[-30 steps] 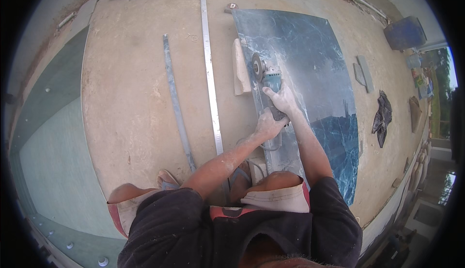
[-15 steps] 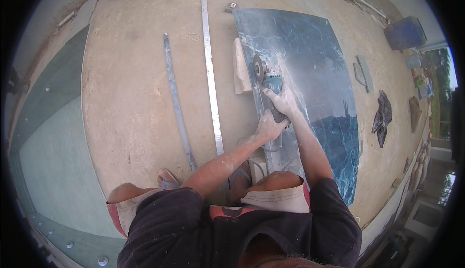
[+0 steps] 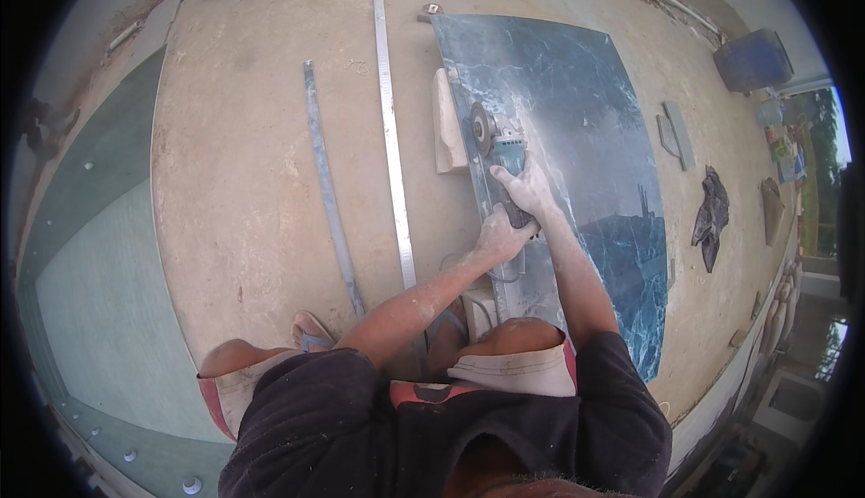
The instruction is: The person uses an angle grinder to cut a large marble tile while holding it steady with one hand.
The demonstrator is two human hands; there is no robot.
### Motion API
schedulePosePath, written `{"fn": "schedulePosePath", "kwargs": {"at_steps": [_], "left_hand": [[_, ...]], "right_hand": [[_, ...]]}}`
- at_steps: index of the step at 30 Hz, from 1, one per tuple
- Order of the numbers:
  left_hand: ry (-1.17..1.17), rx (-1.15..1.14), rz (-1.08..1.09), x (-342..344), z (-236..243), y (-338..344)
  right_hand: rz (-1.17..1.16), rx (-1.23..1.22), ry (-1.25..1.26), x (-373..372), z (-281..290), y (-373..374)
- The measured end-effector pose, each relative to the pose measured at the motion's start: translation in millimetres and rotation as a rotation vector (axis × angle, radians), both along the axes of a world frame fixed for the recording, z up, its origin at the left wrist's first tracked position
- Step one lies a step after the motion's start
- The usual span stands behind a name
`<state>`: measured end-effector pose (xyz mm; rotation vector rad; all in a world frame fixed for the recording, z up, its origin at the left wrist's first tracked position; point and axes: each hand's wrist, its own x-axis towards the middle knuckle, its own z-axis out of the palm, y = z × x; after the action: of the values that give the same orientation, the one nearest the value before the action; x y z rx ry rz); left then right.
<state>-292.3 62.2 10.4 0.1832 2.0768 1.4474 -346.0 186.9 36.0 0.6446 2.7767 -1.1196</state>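
Both my hands hold a teal angle grinder [image 3: 509, 157] over the left edge of a glossy blue marbled slab [image 3: 577, 93]. My right hand [image 3: 528, 187], white with dust, wraps the front of its body. Behind it, my left hand [image 3: 503, 237] grips the dark rear handle. At the grinder's far end the round disc [image 3: 483, 129] stands near the slab's left edge; whether it touches cannot be made out. Pale dust coats the slab around the tool. Part of a cord [image 3: 506, 276] shows below my left hand.
A pale block [image 3: 448, 124] sits under the slab's left edge. Left of it lie a long metal straightedge [image 3: 387, 111] and a narrow blue strip [image 3: 326, 174]. To the right are a crumpled black bag [image 3: 711, 219], grey offcuts [image 3: 679, 136] and a blue container [image 3: 755, 61]. My sandalled foot [image 3: 313, 331] is beside the strip.
My hands and the grinder stay almost in the same place. At the far left edge, a dark shape has shifted a little.
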Motion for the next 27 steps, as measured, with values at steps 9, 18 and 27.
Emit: {"fn": "schedulePosePath", "kwargs": {"at_steps": [9,18,27], "left_hand": [[-0.017,0.012,-0.016,3,-1,-2],[0.006,-0.012,-0.003,8,-5,0],[0.008,-0.005,0.011,13,-8,2]], "right_hand": [[0.008,-0.094,-0.053,5,13,-4],[0.011,-0.043,-0.019,9,9,-5],[0.01,-0.039,-0.033,11,9,-4]]}}
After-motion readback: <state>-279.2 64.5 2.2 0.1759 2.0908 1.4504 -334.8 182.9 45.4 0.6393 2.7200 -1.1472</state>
